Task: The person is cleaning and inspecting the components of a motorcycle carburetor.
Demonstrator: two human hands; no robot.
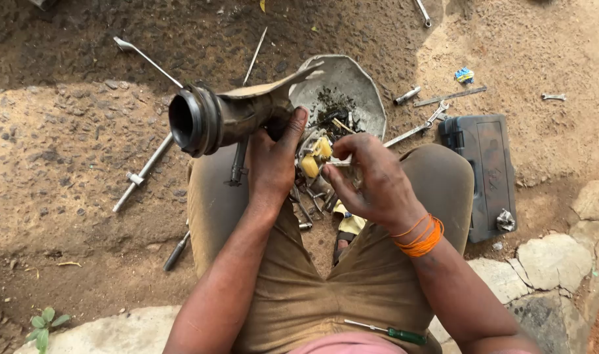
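We see a person seated on stone, knees apart, working over bare dirt ground (63,151). Left hand (272,160) is wrapped tight around the neck of a grimy metal pipe part (214,118), holding it up off the ground with its round open flange pointing left, so the narrow end sits near the other hand. Right hand (371,180), with orange thread bands (420,237) at the wrist, is closed in a pinch on a small thin piece (335,160), too small to name, held just beside the pipe's narrow end. Between the hands we see yellowish small components (316,157), unclear what. Beyond them, a shallow metal dish (361,88) lies on the ground with dark debris and bits inside, likely a catch tray kept within reach. Long rods and a wrench (145,164) lie scattered left. A dark plastic tool case (486,174) sits shut at right. A green-handled screwdriver (394,333) lies on the lap.
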